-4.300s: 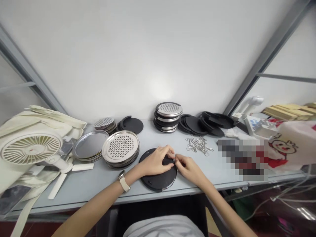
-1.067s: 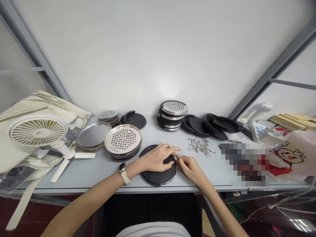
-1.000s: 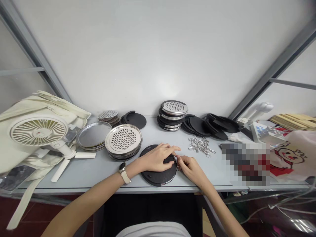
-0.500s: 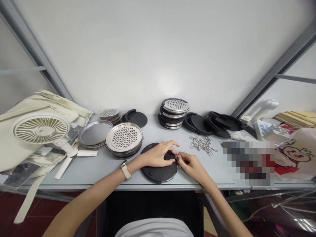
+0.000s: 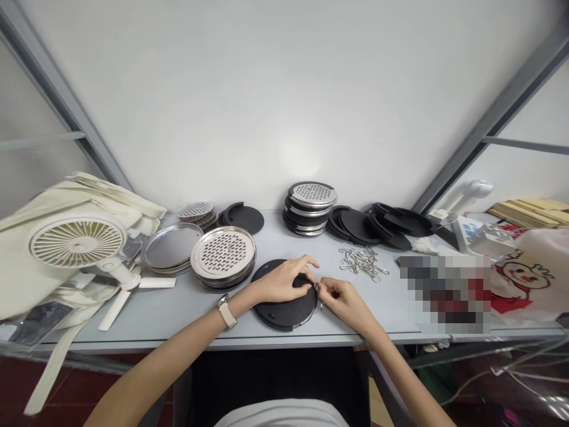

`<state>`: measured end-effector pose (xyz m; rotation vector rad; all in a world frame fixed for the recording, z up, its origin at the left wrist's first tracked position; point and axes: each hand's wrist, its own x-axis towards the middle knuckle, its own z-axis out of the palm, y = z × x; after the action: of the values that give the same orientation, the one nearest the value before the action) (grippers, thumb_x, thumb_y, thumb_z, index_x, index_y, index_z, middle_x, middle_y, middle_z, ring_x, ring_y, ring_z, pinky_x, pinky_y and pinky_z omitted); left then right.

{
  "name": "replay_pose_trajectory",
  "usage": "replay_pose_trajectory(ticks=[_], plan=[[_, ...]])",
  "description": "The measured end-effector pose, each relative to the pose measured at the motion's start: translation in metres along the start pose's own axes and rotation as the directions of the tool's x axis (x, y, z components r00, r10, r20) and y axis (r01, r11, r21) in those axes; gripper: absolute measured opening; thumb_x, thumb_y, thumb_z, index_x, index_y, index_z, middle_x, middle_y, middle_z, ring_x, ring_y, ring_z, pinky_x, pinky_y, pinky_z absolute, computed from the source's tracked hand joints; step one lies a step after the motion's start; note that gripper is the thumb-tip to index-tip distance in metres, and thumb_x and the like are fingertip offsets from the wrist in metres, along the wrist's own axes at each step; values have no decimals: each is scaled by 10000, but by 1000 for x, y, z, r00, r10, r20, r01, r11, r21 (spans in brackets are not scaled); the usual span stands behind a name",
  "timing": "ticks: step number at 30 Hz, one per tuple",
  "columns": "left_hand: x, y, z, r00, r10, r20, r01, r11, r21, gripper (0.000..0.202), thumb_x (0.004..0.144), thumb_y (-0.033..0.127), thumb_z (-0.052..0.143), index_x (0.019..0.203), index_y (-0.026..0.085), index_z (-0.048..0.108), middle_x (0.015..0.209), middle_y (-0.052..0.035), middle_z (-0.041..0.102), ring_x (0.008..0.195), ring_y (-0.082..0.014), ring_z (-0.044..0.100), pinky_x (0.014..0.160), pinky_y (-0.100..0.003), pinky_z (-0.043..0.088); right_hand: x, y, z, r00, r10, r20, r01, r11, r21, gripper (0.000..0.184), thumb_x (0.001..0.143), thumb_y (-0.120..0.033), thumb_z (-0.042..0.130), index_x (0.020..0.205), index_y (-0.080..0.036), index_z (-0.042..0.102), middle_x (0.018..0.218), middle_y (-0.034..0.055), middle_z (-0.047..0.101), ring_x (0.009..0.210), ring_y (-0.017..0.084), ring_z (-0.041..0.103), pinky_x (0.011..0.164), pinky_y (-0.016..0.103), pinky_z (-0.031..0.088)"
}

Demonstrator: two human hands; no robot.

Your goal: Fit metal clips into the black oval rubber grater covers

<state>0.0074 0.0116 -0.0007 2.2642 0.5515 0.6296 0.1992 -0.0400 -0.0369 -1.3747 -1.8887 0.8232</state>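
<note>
A black round plastic disc (image 5: 284, 311) lies flat near the table's front edge. My left hand (image 5: 284, 280) is laid over its upper right part and holds it, with thumb and fingers curved towards the right rim. At that rim my right hand (image 5: 340, 296) is closed in a pinch on a small metal wire clip (image 5: 321, 306), mostly hidden by the fingers. More such wire clips (image 5: 364, 262) lie in a loose heap beyond my right hand. Left of the disc stands a stack of perforated metal grater plates (image 5: 223, 254).
Plain metal plates (image 5: 171, 246) are stacked on the left, beside a white fan (image 5: 80, 242). Against the wall stand a pile of assembled graters (image 5: 313, 196) and several black discs (image 5: 360, 225). A printed white bag (image 5: 528, 279) lies at the right.
The view has shifted slightly. Both hands stay at the disc's right rim; my right fingers have moved a little against the wire clip.
</note>
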Motion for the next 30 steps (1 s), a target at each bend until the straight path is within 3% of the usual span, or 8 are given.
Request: replay_pose_trajectory(ticks=[5, 9, 13, 20, 25, 30], plan=[[-1, -2, 2, 999, 5, -34, -5, 1000, 5, 471, 798, 67, 531, 1225, 218, 404, 1040, -25, 642, 1001, -170, 595, 930, -332, 447, 2, 3, 1, 1000, -3, -23, 3, 1000, 0, 335, 902, -332, 411, 609, -216, 297, 573, -65, 275, 536, 101, 283, 502, 220, 248], [-2, -5, 5, 997, -18, -79, 17, 1000, -17, 481, 763, 80, 568, 1202, 205, 416, 1142, -61, 562, 881, -141, 595, 832, -298, 500, 4, 4, 2, 999, -13, -49, 13, 1000, -6, 351, 930, -372, 378, 624, -219, 300, 584, -62, 278, 545, 108, 286, 512, 231, 250], [-2, -4, 8, 998, 15, -66, -14, 1000, 18, 456, 747, 82, 579, 1163, 202, 437, 1161, -67, 510, 865, -138, 589, 828, -299, 498, 5, 5, 4, 999, -18, -43, 17, 1000, -13, 342, 935, -383, 384, 640, -220, 322, 576, -64, 303, 539, 111, 300, 510, 231, 261], [-2, 4, 4, 997, 63, -42, -53, 974, 222, 307, 791, 130, 573, 1079, 192, 487, 998, -48, 561, 907, -191, 560, 895, -345, 438, 4, 4, 3, 999, -41, -10, 41, 999, -31, 324, 928, -372, 405, 650, -215, 350, 580, -62, 344, 538, 111, 330, 514, 226, 281], [-1, 5, 4, 995, 100, -23, -93, 973, 212, 290, 814, 103, 545, 1087, 192, 500, 1036, -56, 582, 1029, -205, 527, 935, -333, 417, 2, 2, 2, 998, -63, -1, 63, 998, -31, 309, 939, -362, 392, 670, -210, 375, 592, -55, 363, 543, 115, 353, 522, 232, 288], [-1, 2, 5, 995, 103, -14, -97, 972, 216, 310, 817, 102, 558, 1106, 198, 500, 1041, -50, 601, 1027, -209, 537, 947, -343, 408, 1, 0, 1, 998, -68, -4, 68, 997, -25, 277, 936, -340, 404, 697, -202, 420, 597, -54, 370, 545, 116, 352, 516, 233, 288]])
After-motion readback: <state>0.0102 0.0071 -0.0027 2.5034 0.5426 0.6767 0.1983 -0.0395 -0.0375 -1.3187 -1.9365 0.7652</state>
